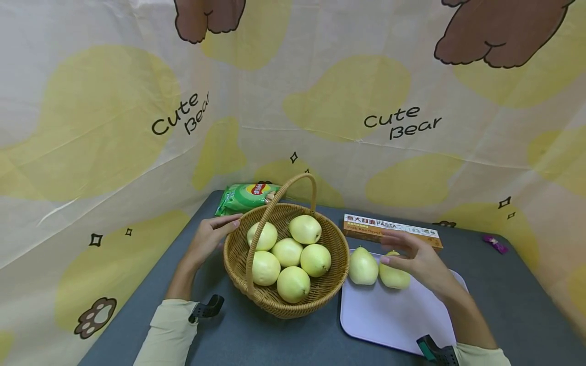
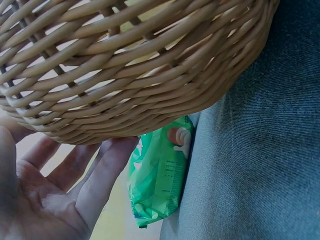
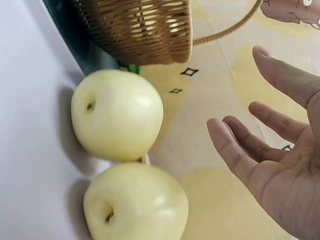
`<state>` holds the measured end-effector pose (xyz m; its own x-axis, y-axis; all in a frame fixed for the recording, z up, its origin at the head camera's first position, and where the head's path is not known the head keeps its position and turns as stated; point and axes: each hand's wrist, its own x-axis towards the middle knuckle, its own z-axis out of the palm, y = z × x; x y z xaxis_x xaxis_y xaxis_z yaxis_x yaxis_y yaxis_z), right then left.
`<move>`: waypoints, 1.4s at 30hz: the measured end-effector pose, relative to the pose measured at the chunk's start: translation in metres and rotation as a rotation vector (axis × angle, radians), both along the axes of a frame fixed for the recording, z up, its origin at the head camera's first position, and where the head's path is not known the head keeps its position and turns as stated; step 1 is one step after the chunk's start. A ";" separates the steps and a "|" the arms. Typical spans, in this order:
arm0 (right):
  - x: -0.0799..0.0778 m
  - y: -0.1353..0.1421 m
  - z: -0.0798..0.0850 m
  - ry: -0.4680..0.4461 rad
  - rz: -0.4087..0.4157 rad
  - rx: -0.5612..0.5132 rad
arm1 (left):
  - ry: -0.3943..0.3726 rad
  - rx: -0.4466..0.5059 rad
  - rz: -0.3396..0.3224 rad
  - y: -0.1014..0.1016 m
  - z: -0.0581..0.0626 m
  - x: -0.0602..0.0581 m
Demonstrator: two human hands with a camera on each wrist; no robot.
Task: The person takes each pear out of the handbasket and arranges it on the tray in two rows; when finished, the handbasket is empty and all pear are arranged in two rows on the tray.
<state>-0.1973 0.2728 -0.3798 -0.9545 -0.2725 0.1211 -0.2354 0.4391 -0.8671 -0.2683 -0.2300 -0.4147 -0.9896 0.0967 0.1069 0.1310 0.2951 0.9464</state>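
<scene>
A brown wicker basket [image 1: 340,277] with an arched handle holds several pale yellow-green pears [image 1: 293,284]. At its left rim is my left hand [image 1: 211,236], the fingertips against the wicker. The left wrist view shows those fingers [image 2: 102,177] extended, partly hidden behind the basket wall [image 2: 125,95]. To the basket's right, two more pears, one on the left [image 1: 363,266] and one on the right [image 1: 394,272], stand side by side on a lilac tray [image 1: 389,320]. My right hand [image 1: 423,264] hovers over the right-hand pear, its fingers spread and holding nothing.
Behind the basket lies a green chip bag [image 1: 244,198]. A pasta box [image 1: 393,231] lies behind the tray. A small purple-wrapped item [image 1: 495,244] is near the right edge of the dark table [image 1: 247,340]. Printed cloth [image 1: 329,101] hangs around the back and sides.
</scene>
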 end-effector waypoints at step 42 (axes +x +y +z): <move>-0.055 -0.129 0.046 0.043 0.227 -0.015 | 0.017 -0.014 0.010 0.000 -0.001 -0.001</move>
<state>-0.2522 0.1441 -0.3342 -0.8627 -0.4775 0.1664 -0.3640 0.3580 -0.8599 -0.2692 -0.2299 -0.4161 -0.9885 0.0884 0.1223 0.1440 0.3097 0.9399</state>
